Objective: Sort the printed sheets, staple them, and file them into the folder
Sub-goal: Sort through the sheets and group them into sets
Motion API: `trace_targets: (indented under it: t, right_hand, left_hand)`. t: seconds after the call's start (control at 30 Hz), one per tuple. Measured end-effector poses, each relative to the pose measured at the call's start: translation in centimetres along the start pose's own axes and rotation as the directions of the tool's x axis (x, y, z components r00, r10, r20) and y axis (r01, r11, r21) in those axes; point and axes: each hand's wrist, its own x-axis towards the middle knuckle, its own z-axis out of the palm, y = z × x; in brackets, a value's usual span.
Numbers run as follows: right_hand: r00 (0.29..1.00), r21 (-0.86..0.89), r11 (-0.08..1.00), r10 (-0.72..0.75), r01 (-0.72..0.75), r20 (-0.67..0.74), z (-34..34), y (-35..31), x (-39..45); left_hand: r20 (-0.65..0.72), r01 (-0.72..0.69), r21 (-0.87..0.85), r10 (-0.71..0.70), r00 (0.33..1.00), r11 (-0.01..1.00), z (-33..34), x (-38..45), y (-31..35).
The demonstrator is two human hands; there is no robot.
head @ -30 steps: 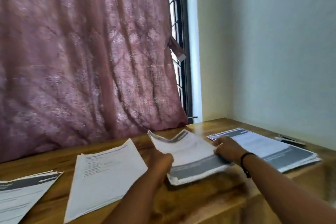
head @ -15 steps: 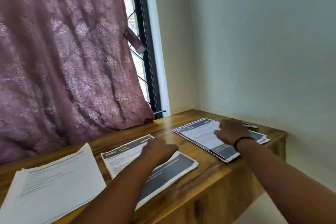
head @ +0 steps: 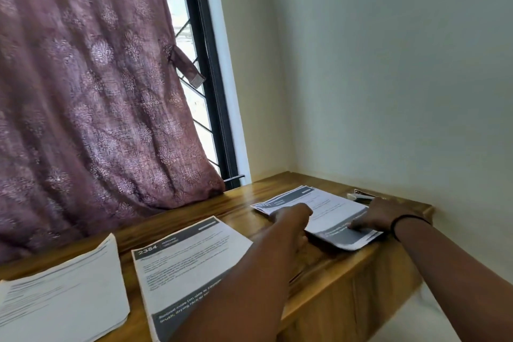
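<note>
Printed sheets lie in three lots along the wooden desk (head: 238, 203), and the one being worked is the right-hand stack (head: 327, 211), so every place here is told from it. Far to its left, at the picture's edge, sits a thick plain-text pile (head: 63, 294). Just left of the stack, and apart from it, lies the sheet headed 2384 (head: 183, 261), partly under the left forearm. The left hand (head: 291, 221) rests on the stack's near-left edge; its fingers look bent down onto the paper, though I cannot tell whether they pinch any sheet. The stack's long axis runs from the far left, toward the window, down to the near right, its grey footer band hanging a little over the desk's front edge. The right hand (head: 372, 215) lies on that footer end, fingers fairly straight and pressing flat, gripping nothing. Just beyond the stack's far-right side, past the right hand, lies what looks like a stapler (head: 359, 196). Judging by this, the right hand is much the nearer to it, and a short reach away from the body would meet it.
</note>
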Motion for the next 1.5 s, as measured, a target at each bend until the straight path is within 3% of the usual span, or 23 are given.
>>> trace_targets:
  t: [0.13, 0.23, 0.37, 0.5, 0.6, 0.7, 0.8, 0.87, 1.0, 1.07, 1.13, 1.17, 1.2, 1.23, 1.27, 1.3, 1.37, 1.5]
  right_hand:
    - [1.0, 0.022, 1.0, -0.01, 0.01, -0.003, 0.0, 0.4, -0.4]
    - [1.0, 0.032, 0.999, -0.017, 0.017, 0.004, 0.4, 0.7, -0.6]
    - [1.0, 0.102, 0.995, -0.005, 0.004, 0.011, -0.2, 0.6, -1.8]
    - [0.999, 0.279, 0.96, -0.021, 0.009, 0.039, -0.1, -0.6, -1.9]
    - [0.993, 0.631, 0.774, -0.111, 0.058, 0.045, -0.8, -3.1, -3.1]
    - [0.955, 0.873, 0.477, -0.293, 0.104, 0.047, -0.7, -7.4, -5.1]
    - [0.837, 0.977, 0.214, -0.531, -0.017, 0.131, 1.3, -13.2, -7.8]
    - [0.741, 0.979, 0.196, -0.65, -0.053, 0.17, 3.2, -17.2, -10.3]
    - [0.554, 0.949, 0.31, -0.78, -0.061, 0.29, 7.9, -25.9, -16.1]
    - [0.394, 0.888, 0.451, -0.804, -0.084, 0.446, 10.1, -29.2, -18.1]
    - [0.203, 0.81, 0.586, -0.796, 0.021, 0.571, 11.3, -31.8, -19.5]
    - [0.192, 0.763, 0.634, -0.77, 0.125, 0.608, 11.7, -33.3, -19.4]
    - [0.266, 0.716, 0.654, -0.755, 0.243, 0.599, 11.8, -34.4, -19.4]
    - [0.407, 0.681, 0.629, -0.772, 0.375, 0.489, 12.2, -35.9, -19.0]
    - [0.529, 0.642, 0.575, -0.796, 0.508, 0.295, 12.4, -37.2, -18.6]
    - [0.585, 0.585, 0.515, -0.807, 0.626, 0.084, 12.7, -38.5, -18.3]
    - [0.534, 0.501, 0.409, -0.835, 0.763, -0.131, 13.0, -40.9, -18.8]
    - [0.407, 0.365, 0.326, -0.898, 0.872, -0.169, 15.0, -43.3, -20.3]
  left_hand:
    - [-0.036, 0.086, 0.016, -0.085, 0.996, 0.996, 0.5, 0.7, -0.4]
    - [-0.032, 0.076, 0.063, -0.074, 0.997, 0.995, 0.9, 1.1, -0.8]
    - [-0.089, -0.036, 0.204, 0.055, 0.995, 0.978, 0.4, 1.8, -1.5]
    - [-0.085, -0.158, 0.182, 0.175, 0.981, 0.971, -2.7, 0.9, -1.8]
    - [-0.082, -0.195, 0.062, 0.199, 0.977, 0.979, -7.1, -1.8, -2.3]
    - [-0.036, -0.276, -0.023, 0.275, 0.961, 0.961, -12.5, -5.5, -3.7]
    - [-0.055, -0.264, -0.121, 0.259, 0.964, 0.957, -19.2, -9.6, -5.3]
    - [-0.068, -0.272, -0.184, 0.264, 0.962, 0.944, -23.6, -12.3, -6.2]
    - [-0.27, -0.316, -0.258, 0.245, 0.931, 0.913, -34.1, -15.7, -7.4]
    - [-0.369, -0.283, -0.259, 0.176, 0.913, 0.924, -38.7, -17.1, -7.9]
    - [-0.427, -0.254, -0.221, 0.14, 0.894, 0.942, -42.5, -18.2, -8.9]
    - [-0.428, -0.238, -0.213, 0.129, 0.895, 0.948, -44.0, -18.5, -9.5]
    - [-0.433, -0.224, -0.203, 0.118, 0.893, 0.953, -45.1, -18.6, -10.1]
    - [-0.428, -0.225, -0.195, 0.124, 0.895, 0.955, -46.1, -18.5, -10.7]
    - [-0.431, -0.228, -0.186, 0.13, 0.893, 0.956, -46.7, -18.4, -11.1]
    - [-0.433, -0.237, -0.174, 0.142, 0.89, 0.956, -47.1, -18.1, -11.5]
    - [-0.435, -0.247, -0.126, 0.171, 0.884, 0.961, -47.4, -17.5, -12.2]
    - [-0.331, -0.26, -0.054, 0.229, 0.916, 0.964, -47.0, -16.4, -12.8]
